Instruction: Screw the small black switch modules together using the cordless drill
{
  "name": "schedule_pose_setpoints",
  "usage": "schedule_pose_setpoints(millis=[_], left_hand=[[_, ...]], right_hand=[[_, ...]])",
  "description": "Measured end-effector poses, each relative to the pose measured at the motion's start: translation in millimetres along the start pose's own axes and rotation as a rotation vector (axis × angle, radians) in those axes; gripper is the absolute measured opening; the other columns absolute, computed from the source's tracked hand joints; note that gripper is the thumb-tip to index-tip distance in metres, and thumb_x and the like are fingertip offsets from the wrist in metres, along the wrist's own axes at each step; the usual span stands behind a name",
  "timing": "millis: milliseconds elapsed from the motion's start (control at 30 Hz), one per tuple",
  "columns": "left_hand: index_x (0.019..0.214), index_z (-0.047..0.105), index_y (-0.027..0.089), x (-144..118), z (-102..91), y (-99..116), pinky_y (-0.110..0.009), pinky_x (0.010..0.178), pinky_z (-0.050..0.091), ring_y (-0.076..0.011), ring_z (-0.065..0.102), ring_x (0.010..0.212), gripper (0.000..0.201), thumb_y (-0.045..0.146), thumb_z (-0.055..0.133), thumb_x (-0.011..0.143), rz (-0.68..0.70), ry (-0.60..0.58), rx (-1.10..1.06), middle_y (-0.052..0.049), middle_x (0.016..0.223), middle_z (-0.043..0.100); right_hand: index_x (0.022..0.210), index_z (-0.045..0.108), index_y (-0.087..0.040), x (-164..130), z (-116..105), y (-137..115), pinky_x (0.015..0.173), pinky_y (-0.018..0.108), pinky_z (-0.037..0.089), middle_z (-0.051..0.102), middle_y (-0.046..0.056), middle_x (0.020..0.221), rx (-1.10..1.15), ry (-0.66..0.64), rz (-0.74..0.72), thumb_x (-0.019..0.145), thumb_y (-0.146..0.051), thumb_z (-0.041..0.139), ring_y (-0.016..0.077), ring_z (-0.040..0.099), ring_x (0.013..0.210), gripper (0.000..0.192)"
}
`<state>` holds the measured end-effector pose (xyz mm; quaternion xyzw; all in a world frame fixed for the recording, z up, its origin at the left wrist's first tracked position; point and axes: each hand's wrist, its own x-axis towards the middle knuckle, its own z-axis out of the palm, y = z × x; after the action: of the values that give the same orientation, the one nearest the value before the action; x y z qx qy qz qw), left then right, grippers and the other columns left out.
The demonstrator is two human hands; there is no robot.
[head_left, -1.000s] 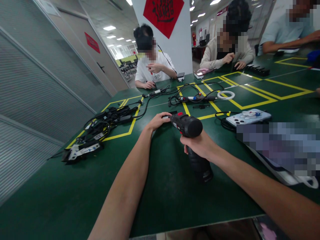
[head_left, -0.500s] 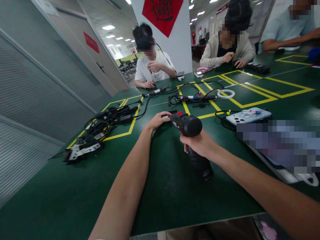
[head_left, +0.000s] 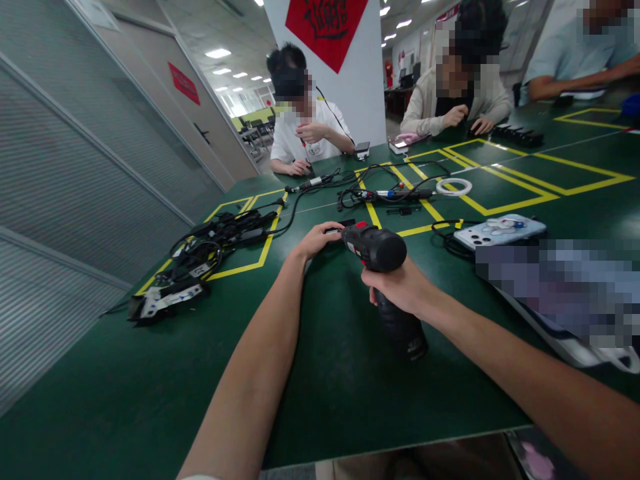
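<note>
My right hand [head_left: 400,285] is wrapped round the grip of a black cordless drill [head_left: 376,248] with red parts near its front. The battery end slants down toward the table, and the nose points away from me to the left. At the nose, my left hand [head_left: 319,241] has its fingers closed on a dark flat piece [head_left: 346,223] low over the green table. Most of that piece is hidden by the drill and my fingers. Whether the drill's tip touches it, I cannot tell.
A heap of black cables [head_left: 220,243] lies left on the green table [head_left: 165,393]. Beyond my hands are a pen-shaped tool [head_left: 400,195] and a white ring [head_left: 454,187]. A phone [head_left: 500,231] lies at right. Several people sit across the table.
Both hands and the drill hold nearly the same pose. The whole view has shifted very slightly; nothing was taken up or let go.
</note>
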<state>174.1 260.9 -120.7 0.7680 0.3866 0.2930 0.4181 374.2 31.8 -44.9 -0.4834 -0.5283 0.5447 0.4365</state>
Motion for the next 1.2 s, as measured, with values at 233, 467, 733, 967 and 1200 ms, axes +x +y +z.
schedule_pose_setpoints(millis=[233, 467, 733, 967, 1200], left_hand=[[0.105, 0.070, 0.019, -1.7, 0.9, 4.6, -0.037, 0.097, 0.043, -0.0243, 0.059, 0.104, 0.043, 0.043, 0.069, 0.069, -0.003, 0.019, 0.021, -0.006, 0.111, 0.069], [0.105, 0.070, 0.018, -1.8, 0.4, 5.6, -0.037, 0.098, 0.043, -0.0242, 0.059, 0.105, 0.044, 0.043, 0.068, 0.069, -0.016, 0.008, 0.042, -0.005, 0.112, 0.068], [0.105, 0.070, 0.019, -2.3, 1.6, 5.4, -0.038, 0.099, 0.043, -0.0243, 0.059, 0.105, 0.045, 0.044, 0.070, 0.068, -0.021, 0.014, 0.001, -0.005, 0.111, 0.069], [0.104, 0.070, 0.020, -3.5, 2.2, 7.8, -0.036, 0.099, 0.043, -0.0239, 0.059, 0.105, 0.044, 0.045, 0.070, 0.068, -0.018, 0.015, 0.011, -0.004, 0.111, 0.069], [0.104, 0.070, 0.019, -3.4, 2.2, 8.8, -0.036, 0.097, 0.044, -0.0239, 0.059, 0.105, 0.045, 0.045, 0.069, 0.068, -0.026, 0.020, 0.025, -0.005, 0.112, 0.069]], right_hand=[[0.086, 0.053, -0.020, 1.6, 0.2, 1.8, 0.044, 0.025, 0.042, 0.055, -0.003, 0.051, -0.001, -0.009, 0.002, 0.068, -0.018, 0.060, 0.0156, 0.057, 0.045, 0.019], [0.074, 0.051, -0.020, 2.7, 0.3, 2.9, 0.042, 0.024, 0.040, 0.054, -0.003, 0.047, -0.044, -0.007, 0.007, 0.069, -0.018, 0.058, 0.0145, 0.055, 0.043, 0.009], [0.075, 0.053, -0.019, 2.3, 0.1, 2.6, 0.043, 0.025, 0.041, 0.055, -0.002, 0.048, -0.044, 0.002, 0.014, 0.069, -0.018, 0.059, 0.0153, 0.057, 0.044, 0.008], [0.079, 0.055, -0.018, 2.2, 0.0, 2.9, 0.044, 0.025, 0.042, 0.054, -0.002, 0.048, -0.018, -0.018, 0.016, 0.069, -0.018, 0.058, 0.0151, 0.056, 0.044, 0.010], [0.079, 0.054, -0.019, 1.3, -0.1, 0.7, 0.045, 0.026, 0.043, 0.054, -0.002, 0.048, -0.019, -0.013, 0.022, 0.068, -0.018, 0.059, 0.0157, 0.056, 0.045, 0.012]])
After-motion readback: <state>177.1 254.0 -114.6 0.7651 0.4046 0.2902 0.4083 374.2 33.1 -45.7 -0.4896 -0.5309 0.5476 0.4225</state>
